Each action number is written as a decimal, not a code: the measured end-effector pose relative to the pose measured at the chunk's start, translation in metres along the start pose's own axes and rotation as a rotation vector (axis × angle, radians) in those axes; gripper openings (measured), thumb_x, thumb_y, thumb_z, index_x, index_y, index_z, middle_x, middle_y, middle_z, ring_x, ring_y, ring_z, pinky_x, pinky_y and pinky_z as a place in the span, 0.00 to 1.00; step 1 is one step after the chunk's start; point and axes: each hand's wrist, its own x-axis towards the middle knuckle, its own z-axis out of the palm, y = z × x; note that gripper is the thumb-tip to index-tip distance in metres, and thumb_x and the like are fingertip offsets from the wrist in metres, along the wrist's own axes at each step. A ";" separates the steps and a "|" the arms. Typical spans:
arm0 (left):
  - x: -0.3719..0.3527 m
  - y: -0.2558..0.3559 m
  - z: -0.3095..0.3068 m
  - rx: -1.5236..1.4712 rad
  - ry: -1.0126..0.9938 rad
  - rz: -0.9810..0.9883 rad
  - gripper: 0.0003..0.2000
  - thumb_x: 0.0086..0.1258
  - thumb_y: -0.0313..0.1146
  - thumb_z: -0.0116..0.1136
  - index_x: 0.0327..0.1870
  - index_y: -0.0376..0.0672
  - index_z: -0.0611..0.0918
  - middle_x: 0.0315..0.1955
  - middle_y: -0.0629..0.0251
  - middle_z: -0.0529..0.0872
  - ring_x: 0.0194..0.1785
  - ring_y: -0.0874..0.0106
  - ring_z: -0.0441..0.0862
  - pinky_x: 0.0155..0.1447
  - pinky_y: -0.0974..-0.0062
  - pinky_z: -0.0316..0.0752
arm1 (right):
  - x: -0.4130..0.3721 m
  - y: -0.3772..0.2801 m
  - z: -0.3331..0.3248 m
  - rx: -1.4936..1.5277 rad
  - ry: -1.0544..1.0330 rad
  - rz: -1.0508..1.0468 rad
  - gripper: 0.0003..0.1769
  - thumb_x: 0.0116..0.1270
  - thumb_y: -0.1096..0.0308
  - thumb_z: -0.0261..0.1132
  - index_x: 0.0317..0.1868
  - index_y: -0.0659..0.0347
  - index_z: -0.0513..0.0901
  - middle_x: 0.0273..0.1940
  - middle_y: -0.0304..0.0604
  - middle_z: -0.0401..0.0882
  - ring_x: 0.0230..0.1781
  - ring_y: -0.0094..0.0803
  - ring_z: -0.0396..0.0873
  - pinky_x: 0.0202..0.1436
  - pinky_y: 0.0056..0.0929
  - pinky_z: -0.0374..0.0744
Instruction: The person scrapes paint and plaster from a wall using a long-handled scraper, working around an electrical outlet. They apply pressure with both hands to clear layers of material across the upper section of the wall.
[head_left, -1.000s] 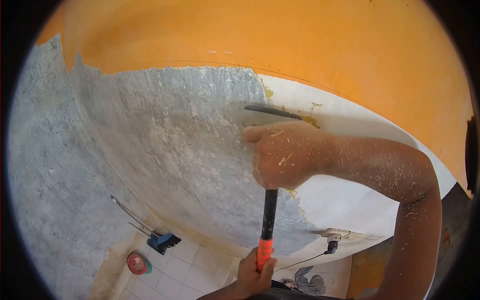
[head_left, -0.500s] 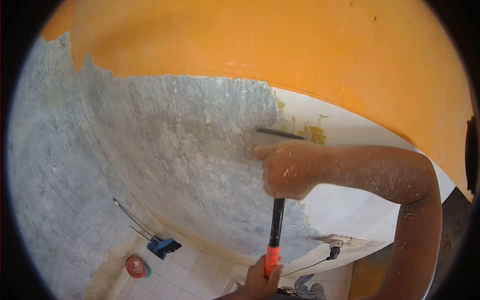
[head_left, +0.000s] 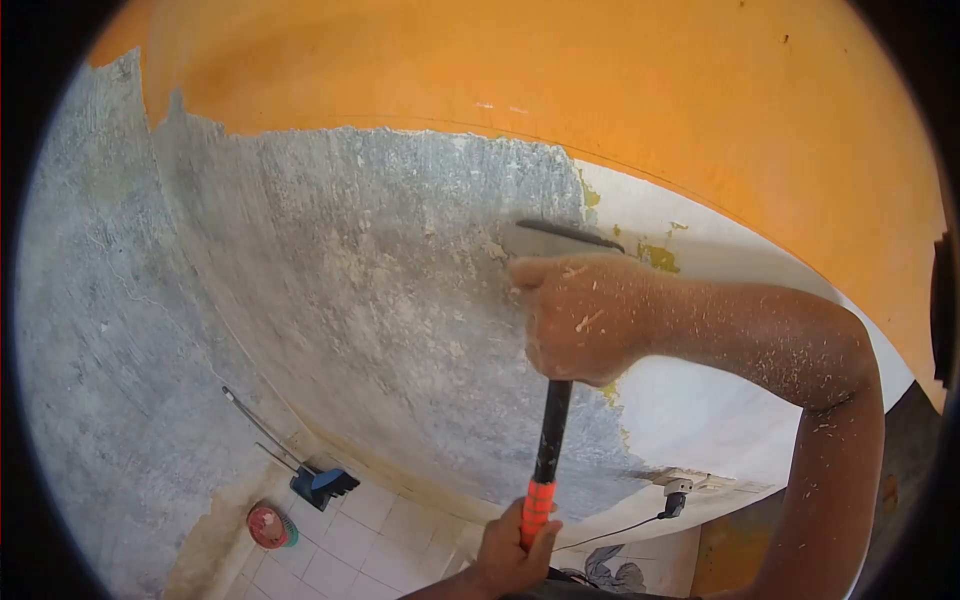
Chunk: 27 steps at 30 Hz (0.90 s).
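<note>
A long-handled scraper (head_left: 553,430) with a black shaft and an orange grip stands between my hands. My right hand (head_left: 580,318) is wrapped round the upper shaft, just below the wide dark blade (head_left: 570,236), which lies at the wall. Pale flecks cover this hand and forearm. Lower down, my left hand (head_left: 515,545) closes round the orange grip. Bare grey wall (head_left: 400,250) spreads left of the blade. To its right are white wall (head_left: 700,400) and yellowish patches (head_left: 658,257), with orange paint (head_left: 500,65) above.
On the tiled floor (head_left: 345,540) at lower left are a blue broom head (head_left: 325,486) and a reddish bucket (head_left: 268,525). A wall socket with a black plug (head_left: 674,500) and cable is low on the right. Grey cloth (head_left: 612,572) lies beneath it.
The blade appears slightly higher in view and is tilted more. My left hand has shifted slightly left and down with the grip. The wall and floor have moved a little in view.
</note>
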 end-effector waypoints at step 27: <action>0.007 0.007 -0.016 0.318 -0.056 -0.032 0.10 0.66 0.34 0.55 0.38 0.36 0.73 0.16 0.59 0.78 0.18 0.68 0.78 0.27 0.71 0.71 | -0.008 0.002 -0.002 0.003 0.165 0.060 0.02 0.44 0.66 0.63 0.17 0.47 0.80 0.18 0.33 0.78 0.25 0.27 0.75 0.48 0.26 0.63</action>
